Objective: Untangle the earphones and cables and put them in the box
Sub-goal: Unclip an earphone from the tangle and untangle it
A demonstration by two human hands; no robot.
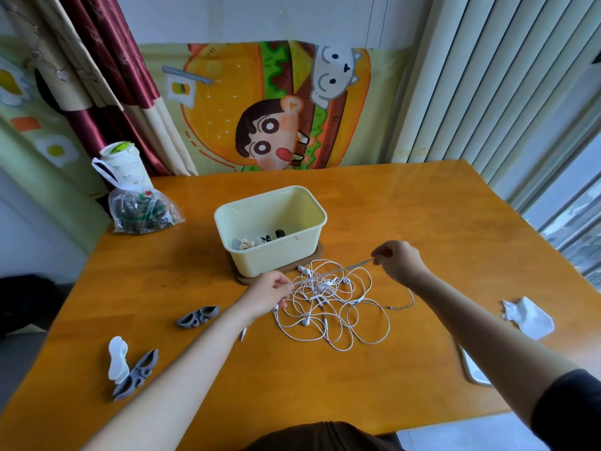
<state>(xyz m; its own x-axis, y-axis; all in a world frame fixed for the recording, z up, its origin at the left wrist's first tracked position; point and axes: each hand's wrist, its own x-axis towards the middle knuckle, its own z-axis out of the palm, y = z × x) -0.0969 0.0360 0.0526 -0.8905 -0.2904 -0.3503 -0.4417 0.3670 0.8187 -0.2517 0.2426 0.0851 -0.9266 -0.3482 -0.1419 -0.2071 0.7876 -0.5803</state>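
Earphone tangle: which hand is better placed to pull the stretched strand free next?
Likely the right hand: it pinches the strand raised beyond the tangle, with bare table to its right. The left hand holds the strand low at the pile's edge, suited to anchoring.

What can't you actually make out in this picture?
Head view only:
- The small items in the box: half hidden by its front wall, too small to name.
- The tangle of earphones: how many sets, since loops overlap.
- The flat object: partly covered by the right forearm.
- The plastic bag: contents blurred through the film.
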